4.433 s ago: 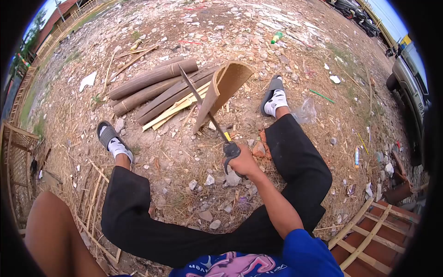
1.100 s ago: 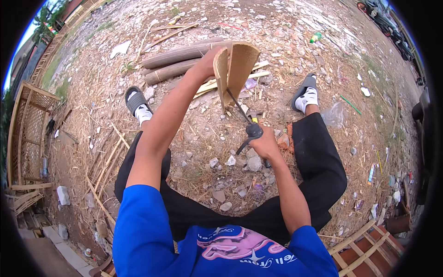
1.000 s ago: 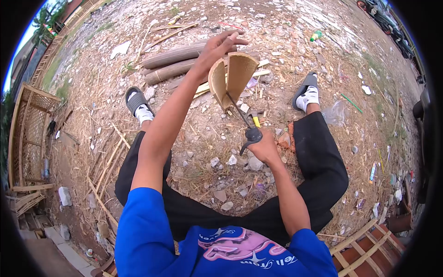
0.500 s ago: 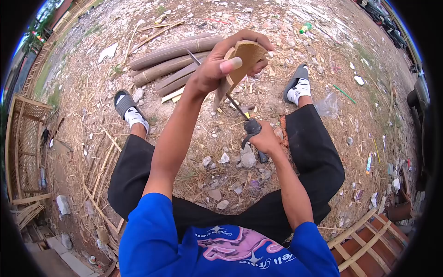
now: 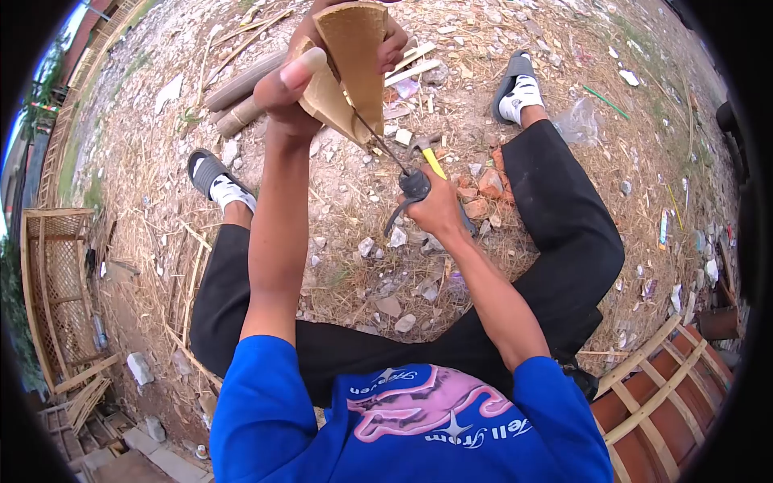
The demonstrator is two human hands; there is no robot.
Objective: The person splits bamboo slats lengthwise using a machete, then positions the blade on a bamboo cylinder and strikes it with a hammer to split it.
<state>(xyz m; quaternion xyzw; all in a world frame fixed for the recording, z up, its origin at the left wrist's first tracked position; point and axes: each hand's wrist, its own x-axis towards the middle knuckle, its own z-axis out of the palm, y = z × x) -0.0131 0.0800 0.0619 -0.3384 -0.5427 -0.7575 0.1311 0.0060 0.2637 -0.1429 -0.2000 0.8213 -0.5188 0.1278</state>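
Note:
High in front of me, my left hand (image 5: pixel 294 97) is closed around a short, thick piece of split bamboo (image 5: pixel 360 60), thumb on the near side and fingertips curling over the far edge. A V-shaped gap shows between two pale inner faces of the bamboo. My right hand (image 5: pixel 435 205) grips the dark handle of a knife (image 5: pixel 414 185) with a strap hanging from it. Its narrow blade runs up to the bamboo's lower end and into the gap; how deep it sits I cannot tell. Below the bamboo, a hammer with a yellow handle (image 5: pixel 432 161) is on the ground beside the knife.
Bamboo poles (image 5: pixel 241 113) lie beyond my left arm. Broken bricks (image 5: pixel 489 183) and stones cover the ground between my legs. A clear plastic bag (image 5: pixel 578 123) is by my right foot. A bamboo lattice frame (image 5: pixel 60 282) stands at left, another slatted frame (image 5: pixel 656 410) at lower right.
The bamboo and both hands have moved up and left in view, and the bamboo has turned so its inner faces and gap show. More of the hammer is visible.

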